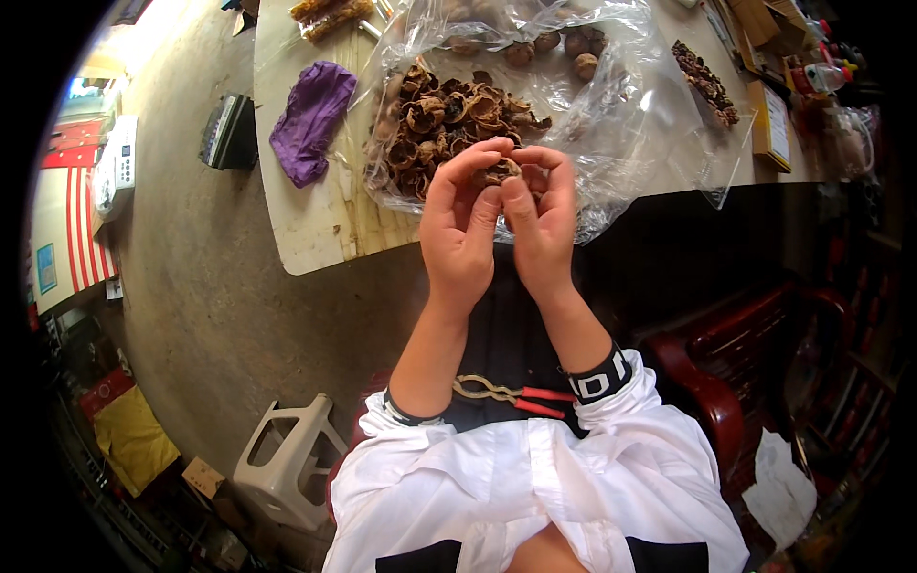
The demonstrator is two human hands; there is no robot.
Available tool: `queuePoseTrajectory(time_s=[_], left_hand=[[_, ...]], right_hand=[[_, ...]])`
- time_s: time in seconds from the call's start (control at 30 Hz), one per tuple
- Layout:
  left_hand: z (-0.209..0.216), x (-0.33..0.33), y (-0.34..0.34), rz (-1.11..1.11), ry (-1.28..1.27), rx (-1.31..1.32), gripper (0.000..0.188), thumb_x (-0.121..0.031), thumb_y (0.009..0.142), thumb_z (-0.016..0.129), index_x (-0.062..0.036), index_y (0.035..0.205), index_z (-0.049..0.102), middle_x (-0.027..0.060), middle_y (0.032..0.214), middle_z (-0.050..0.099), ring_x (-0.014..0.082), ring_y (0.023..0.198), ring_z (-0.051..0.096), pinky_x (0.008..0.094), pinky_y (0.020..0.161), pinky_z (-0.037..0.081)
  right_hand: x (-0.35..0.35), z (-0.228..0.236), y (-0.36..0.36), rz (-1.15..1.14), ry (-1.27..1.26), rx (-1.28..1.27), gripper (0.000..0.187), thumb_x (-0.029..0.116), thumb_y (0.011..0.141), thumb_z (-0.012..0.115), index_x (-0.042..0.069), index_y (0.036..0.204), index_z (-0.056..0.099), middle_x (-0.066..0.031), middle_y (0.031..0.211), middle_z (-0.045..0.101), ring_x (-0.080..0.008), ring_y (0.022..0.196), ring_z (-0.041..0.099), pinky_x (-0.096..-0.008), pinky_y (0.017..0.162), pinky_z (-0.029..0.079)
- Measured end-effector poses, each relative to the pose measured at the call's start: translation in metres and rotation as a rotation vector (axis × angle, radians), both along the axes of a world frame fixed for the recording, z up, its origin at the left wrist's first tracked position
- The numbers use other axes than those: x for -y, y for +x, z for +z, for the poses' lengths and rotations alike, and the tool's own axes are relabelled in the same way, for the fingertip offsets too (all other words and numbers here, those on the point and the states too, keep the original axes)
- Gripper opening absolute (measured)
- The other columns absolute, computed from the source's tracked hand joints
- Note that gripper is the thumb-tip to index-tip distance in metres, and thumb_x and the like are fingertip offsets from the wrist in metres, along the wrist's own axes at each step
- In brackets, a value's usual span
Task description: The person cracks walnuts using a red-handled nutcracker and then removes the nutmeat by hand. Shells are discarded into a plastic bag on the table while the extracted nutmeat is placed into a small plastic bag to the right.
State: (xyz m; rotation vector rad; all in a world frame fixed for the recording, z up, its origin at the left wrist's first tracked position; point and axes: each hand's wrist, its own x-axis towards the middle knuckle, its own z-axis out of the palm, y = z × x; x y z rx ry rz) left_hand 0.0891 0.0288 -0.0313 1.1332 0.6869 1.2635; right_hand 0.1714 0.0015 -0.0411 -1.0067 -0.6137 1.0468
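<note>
Between the fingertips of both my hands is a brown walnut (498, 173), partly hidden by the fingers; whether its shell is whole I cannot tell. My left hand (461, 212) curls round it from one side, and my right hand (543, 210) closes on it from the other, thumbs side by side. Just beyond my hands lies a heap of cracked walnut shells (449, 115) on a clear plastic bag (630, 134). Several whole walnuts (585, 66) rest farther back on the plastic. A nutcracker (511, 392) with red handles lies across my lap, below my forearms.
A crumpled purple bag (310, 124) lies on the table (306, 237) at left. Dark dried clusters (704, 84) sit at the far right. On the floor stands a beige plastic stool (287, 463). A dark red wooden chair (707, 372) is at my right.
</note>
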Motion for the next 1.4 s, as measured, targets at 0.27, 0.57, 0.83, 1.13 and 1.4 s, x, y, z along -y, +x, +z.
queuePoseTrajectory(time_s=[0.27, 0.57, 0.83, 1.13, 1.4], left_hand=[[0.004, 0.0, -0.005, 0.008, 0.063, -0.104, 0.027, -0.003, 0.098, 0.047, 0.0038, 0.123, 0.056, 0.0184, 0.132, 0.055, 0.0253, 0.122, 0.054, 0.0344, 0.102, 0.042], [0.004, -0.006, -0.009, 0.02, 0.195, -0.275, 0.032, 0.001, 0.096, 0.045, 0.0025, 0.126, 0.057, 0.0137, 0.131, 0.056, 0.0212, 0.12, 0.053, 0.0305, 0.101, 0.041], [0.001, -0.003, -0.01, -0.028, -0.063, 0.028, 0.036, -0.008, 0.099, 0.048, 0.0047, 0.132, 0.049, 0.0123, 0.129, 0.056, 0.0178, 0.12, 0.052, 0.0299, 0.103, 0.039], [-0.007, -0.007, -0.013, -0.095, -0.06, -0.035, 0.041, -0.006, 0.1, 0.044, 0.007, 0.138, 0.042, 0.0182, 0.135, 0.051, 0.0216, 0.124, 0.051, 0.0314, 0.105, 0.039], [-0.005, -0.004, -0.012, -0.056, -0.044, -0.131, 0.04, -0.002, 0.098, 0.042, 0.0031, 0.138, 0.046, 0.0148, 0.133, 0.053, 0.0136, 0.111, 0.054, 0.0248, 0.095, 0.042]], right_hand=[[0.004, 0.01, -0.001, -0.054, -0.025, 0.326, 0.022, 0.013, 0.094, 0.062, 0.004, 0.112, 0.055, 0.0032, 0.083, 0.054, -0.0008, 0.067, 0.045, -0.0172, 0.057, 0.036], [0.003, 0.007, -0.003, -0.204, -0.038, 0.344, 0.01, 0.009, 0.093, 0.063, 0.004, 0.101, 0.058, 0.0066, 0.075, 0.05, 0.001, 0.061, 0.038, -0.0159, 0.052, 0.028], [0.0, 0.018, 0.004, -0.38, -0.088, 0.315, 0.022, 0.002, 0.089, 0.064, 0.004, 0.11, 0.058, 0.0071, 0.065, 0.042, -0.0006, 0.056, 0.036, -0.0174, 0.05, 0.028], [0.005, 0.021, 0.004, -0.156, -0.126, 0.645, 0.019, 0.007, 0.081, 0.072, 0.005, 0.1, 0.068, 0.0048, 0.063, 0.047, -0.0019, 0.052, 0.034, -0.0202, 0.046, 0.026], [0.007, 0.018, 0.002, -0.231, -0.142, 0.612, 0.02, 0.007, 0.078, 0.073, 0.003, 0.097, 0.066, 0.0058, 0.059, 0.041, -0.001, 0.049, 0.032, -0.0197, 0.045, 0.025]])
